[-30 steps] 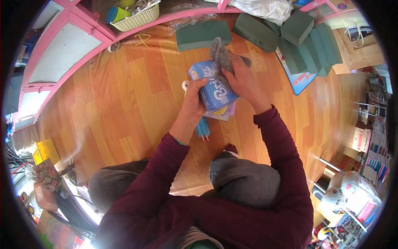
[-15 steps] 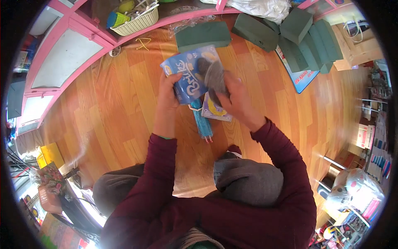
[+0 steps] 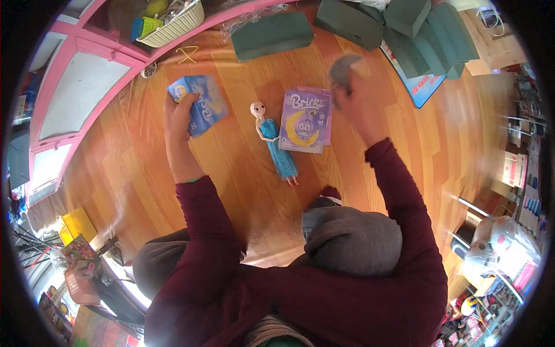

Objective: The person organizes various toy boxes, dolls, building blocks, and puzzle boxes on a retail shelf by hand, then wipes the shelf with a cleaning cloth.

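My left hand (image 3: 178, 124) is closed on the edge of a blue Bricks box (image 3: 209, 110), held above the floor on the left and a little blurred. My right hand (image 3: 361, 110) grips a grey cloth (image 3: 342, 70), smeared by motion, out to the right. Between the two hands a doll (image 3: 267, 130) in a sparkly blue dress lies face up on the floor. Right beside it is a purple Bricks box (image 3: 302, 104) with a yellow moon picture, on top of another box that shows only at its edges.
Dark green blocks (image 3: 272, 36) stand along the back, several more piled at the far right by a blue sign (image 3: 421, 89). A pink-framed cabinet (image 3: 75, 87) lines the left, with a woven basket (image 3: 173, 26) inside. A yellow hanger (image 3: 187, 55) lies near it.
My hands have moved apart: the blue box went left and the grey cloth went right, off the box. The doll and purple box between them have come into full view.
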The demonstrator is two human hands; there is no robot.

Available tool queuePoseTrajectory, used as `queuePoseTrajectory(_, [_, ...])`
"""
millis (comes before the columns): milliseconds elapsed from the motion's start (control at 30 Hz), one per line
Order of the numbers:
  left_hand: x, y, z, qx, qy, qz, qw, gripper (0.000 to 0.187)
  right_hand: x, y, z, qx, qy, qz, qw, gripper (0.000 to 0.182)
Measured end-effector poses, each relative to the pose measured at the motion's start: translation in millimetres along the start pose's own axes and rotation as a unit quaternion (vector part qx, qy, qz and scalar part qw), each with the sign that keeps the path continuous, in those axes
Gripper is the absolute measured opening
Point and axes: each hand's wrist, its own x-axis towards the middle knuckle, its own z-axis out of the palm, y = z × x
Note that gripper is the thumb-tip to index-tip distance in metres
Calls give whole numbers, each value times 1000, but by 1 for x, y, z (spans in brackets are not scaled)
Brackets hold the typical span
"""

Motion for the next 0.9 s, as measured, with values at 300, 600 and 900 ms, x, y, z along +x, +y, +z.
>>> queuePoseTrajectory(300, [26,-62,-14,161,73,12,984,69,-78,7,75,-331,-200,-213,897,89])
queuePoseTrajectory(600, [8,-3,19,363,290,330,821,48,-89,23,78,-297,-172,-287,894,59])
queuePoseTrajectory(900, [-34,-75,132,136,-74,131,979,40,-91,12,67,-225,-246,-247,910,65])
